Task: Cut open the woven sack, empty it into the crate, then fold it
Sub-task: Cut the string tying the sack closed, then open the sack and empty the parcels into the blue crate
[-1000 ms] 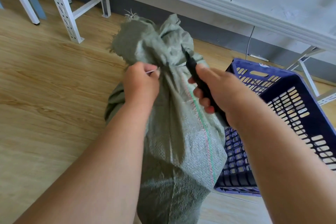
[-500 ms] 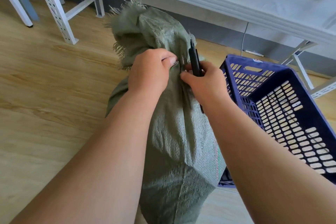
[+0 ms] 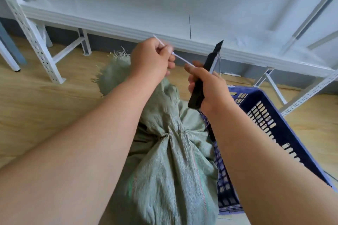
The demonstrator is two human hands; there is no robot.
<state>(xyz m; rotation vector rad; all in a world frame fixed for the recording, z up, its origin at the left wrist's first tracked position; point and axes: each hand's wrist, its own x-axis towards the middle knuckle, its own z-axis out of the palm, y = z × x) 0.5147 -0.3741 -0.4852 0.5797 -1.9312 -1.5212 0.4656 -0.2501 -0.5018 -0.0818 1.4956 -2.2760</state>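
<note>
A grey-green woven sack point(image 3: 175, 166) stands on the floor between my arms, its neck still bunched and its frayed top point(image 3: 117, 67) flopped away from me. My left hand point(image 3: 151, 58) is raised above the sack, pinching a thin white tie strip point(image 3: 181, 59). My right hand point(image 3: 208, 86) grips a black utility knife point(image 3: 204, 76) with its blade pointing up, and its fingertips also touch the strip's other end. A blue slotted plastic crate point(image 3: 270, 126) sits tilted against the sack's right side.
A white metal shelving rack point(image 3: 128, 23) runs across the back, with perforated legs point(image 3: 34, 42) on the left and braces point(image 3: 274, 86) on the right. A cable point(image 3: 218, 64) hangs by the grey wall base. Light wooden floor point(image 3: 36, 107) lies to the left.
Both hands have lifted off the sack's neck, with the white tie strip now pulled free and held between them. The knife went up too, and the view tilted upward.
</note>
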